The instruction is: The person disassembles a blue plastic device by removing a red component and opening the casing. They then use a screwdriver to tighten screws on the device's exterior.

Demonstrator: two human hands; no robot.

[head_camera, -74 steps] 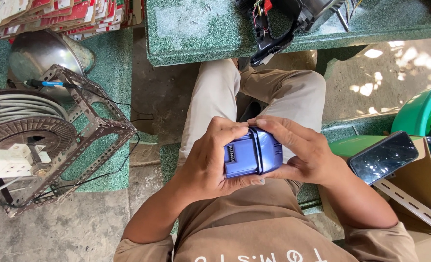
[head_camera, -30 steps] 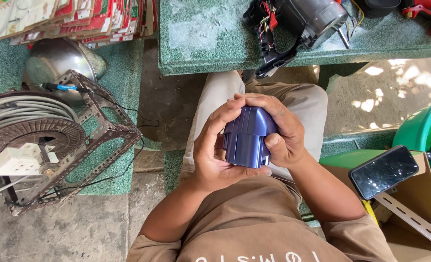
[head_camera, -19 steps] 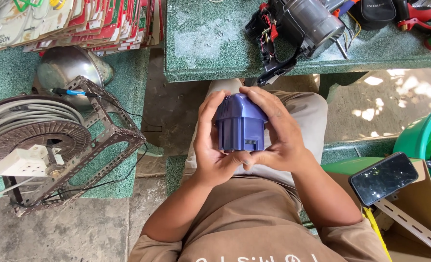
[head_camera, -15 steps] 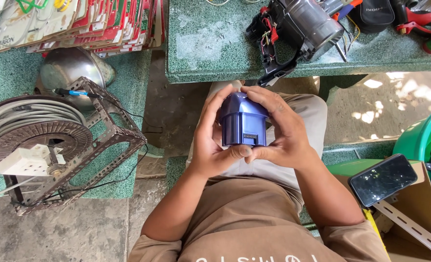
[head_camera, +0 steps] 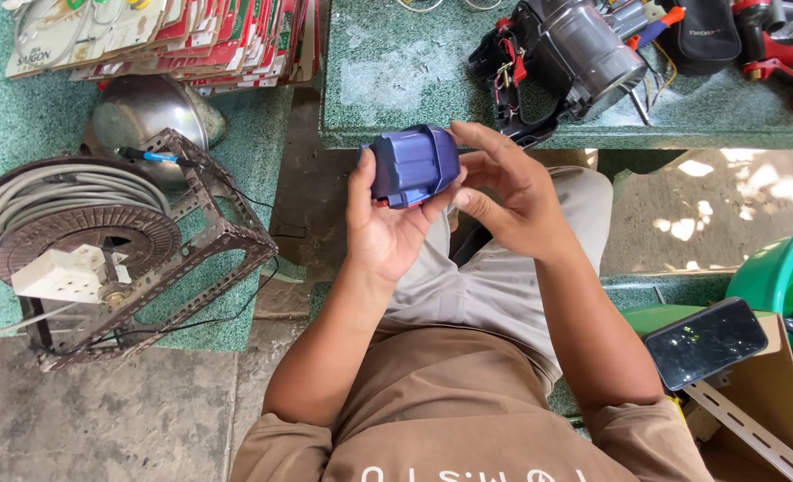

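Left hand [head_camera: 380, 228] cupped, raised; right hand [head_camera: 513, 201] fingers [head_camera: 481, 143] curled alongside

There are two bare hands, one blue plastic box [head_camera: 413, 164], one grey cable reel in a rusty metal frame [head_camera: 84, 234], one shiny metal bowl [head_camera: 151, 107] and one black flat phone [head_camera: 705, 342].

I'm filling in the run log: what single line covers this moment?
left hand: holds blue plastic housing | right hand: fingertips on housing | above lap, before green table
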